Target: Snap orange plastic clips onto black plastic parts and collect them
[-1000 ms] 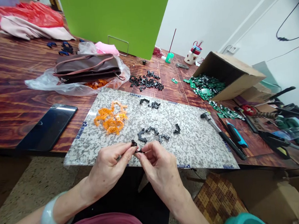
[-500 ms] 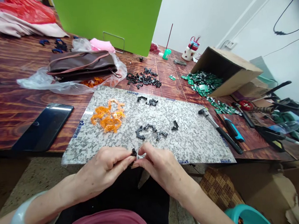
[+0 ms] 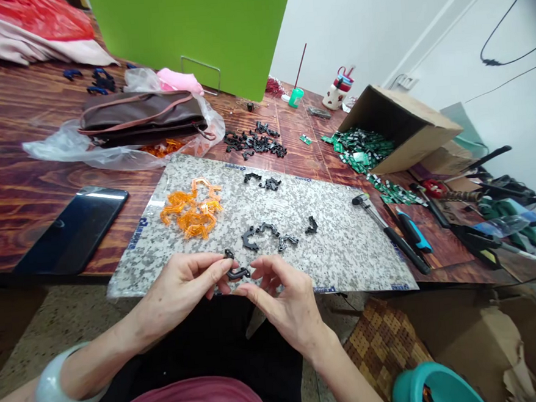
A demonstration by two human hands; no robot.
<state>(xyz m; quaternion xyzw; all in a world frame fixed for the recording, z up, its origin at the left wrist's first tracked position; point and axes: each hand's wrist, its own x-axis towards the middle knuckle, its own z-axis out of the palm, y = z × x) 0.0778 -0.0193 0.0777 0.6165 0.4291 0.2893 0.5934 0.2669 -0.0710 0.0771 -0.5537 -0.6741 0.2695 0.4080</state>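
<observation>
A small curved black part (image 3: 239,273) is pinched between the fingertips of my left hand (image 3: 186,286), just over the near edge of the speckled board (image 3: 336,257). My right hand (image 3: 284,298) is beside it on the right, fingers curved and apart, its fingertips close to the part's right end. Beyond my hands several loose black parts (image 3: 249,239) lie on the board. A heap of translucent orange parts (image 3: 193,213) is at the board's left. Two small groups of black parts (image 3: 271,183) rest near its far edge.
Left of the board lies a dark phone (image 3: 72,230). A brown bag (image 3: 143,116) sits on clear plastic behind. Right are a hammer (image 3: 392,235), a blue-handled cutter (image 3: 414,230) and a tipped cardboard box (image 3: 400,124) spilling green circuit boards (image 3: 360,148). A green panel (image 3: 196,34) stands behind.
The black part has turned and now shows more of its curved shape between my hands. My right hand's fingers have spread away from it. The view has shifted slightly.
</observation>
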